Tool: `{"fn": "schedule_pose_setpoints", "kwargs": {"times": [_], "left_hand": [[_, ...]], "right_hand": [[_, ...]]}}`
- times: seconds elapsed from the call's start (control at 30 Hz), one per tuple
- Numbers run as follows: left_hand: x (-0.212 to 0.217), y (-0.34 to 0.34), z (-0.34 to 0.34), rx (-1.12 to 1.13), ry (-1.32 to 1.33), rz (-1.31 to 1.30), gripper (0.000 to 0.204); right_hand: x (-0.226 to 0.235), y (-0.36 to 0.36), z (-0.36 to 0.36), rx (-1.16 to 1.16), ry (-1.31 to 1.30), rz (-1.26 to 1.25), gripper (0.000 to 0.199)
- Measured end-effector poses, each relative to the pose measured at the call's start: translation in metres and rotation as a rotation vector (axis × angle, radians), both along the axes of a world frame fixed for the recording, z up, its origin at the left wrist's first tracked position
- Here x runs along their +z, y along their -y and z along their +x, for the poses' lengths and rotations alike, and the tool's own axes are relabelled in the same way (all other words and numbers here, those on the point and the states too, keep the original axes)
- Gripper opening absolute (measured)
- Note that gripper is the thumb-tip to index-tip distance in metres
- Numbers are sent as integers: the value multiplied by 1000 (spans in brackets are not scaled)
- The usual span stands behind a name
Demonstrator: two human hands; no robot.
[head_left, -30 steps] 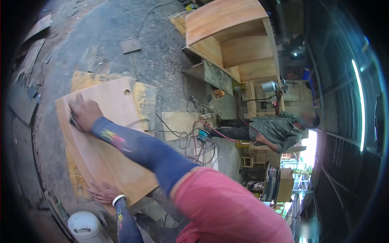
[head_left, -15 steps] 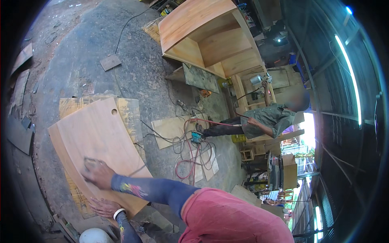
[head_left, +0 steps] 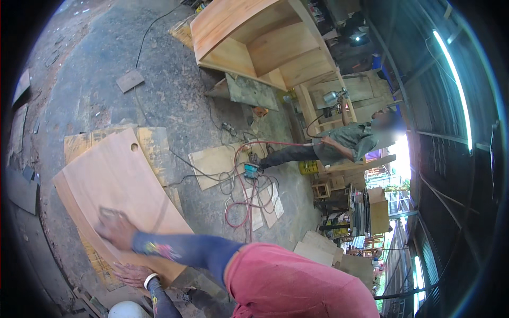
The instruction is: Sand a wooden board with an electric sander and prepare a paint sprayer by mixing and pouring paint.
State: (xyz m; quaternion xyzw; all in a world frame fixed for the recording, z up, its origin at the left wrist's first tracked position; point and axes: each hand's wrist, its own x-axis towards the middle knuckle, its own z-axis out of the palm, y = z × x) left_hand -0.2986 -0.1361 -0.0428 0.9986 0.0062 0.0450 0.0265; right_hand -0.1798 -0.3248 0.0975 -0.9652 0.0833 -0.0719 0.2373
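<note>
A light-brown wooden panel (head_left: 124, 180) with a round hole near its far corner lies at the left. My right hand (head_left: 117, 231), in a dark patterned sleeve, is closed over a small greyish pad (head_left: 110, 213) pressed on the panel's face. Motion blur hides the pad's exact kind. Close to the panel's near edge, my left hand (head_left: 133, 275) lies flat with its fingers apart, a white band at its wrist. Under the panel show worn yellowish boards (head_left: 154, 146).
A co-worker (head_left: 339, 143) stands at the right, holding a spray gun (head_left: 334, 97) by a wooden cabinet (head_left: 265, 45). Red hose (head_left: 228, 214) and dark cables tangle over the floor around a teal power tool (head_left: 251, 170). A white rounded object (head_left: 127, 310) sits at the lower edge.
The whole view has shifted slightly left. My right hand keeps hold of the pad on the panel, and my left hand stays at the panel's near edge.
</note>
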Motion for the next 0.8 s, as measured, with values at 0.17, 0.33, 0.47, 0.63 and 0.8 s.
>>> {"fn": "schedule_pose_setpoints", "kwargs": {"times": [0.17,0.33,0.47,0.63,0.8], "left_hand": [[13,13,-1,-22,30,-70,49],[20,16,3,6,-23,-43,50],[10,26,-2,-7,-71,7,51],[5,20,-2,40,3,41,51],[11,21,7,61,10,71,51]], "right_hand": [[9,-5,-18,178,-150,2,38],[-2,64,151,-103,-90,-3,34],[-10,101,221,-201,-120,21,32],[-30,-28,79,-34,-7,-76,42],[20,-58,16,441,-145,35,29]]}}
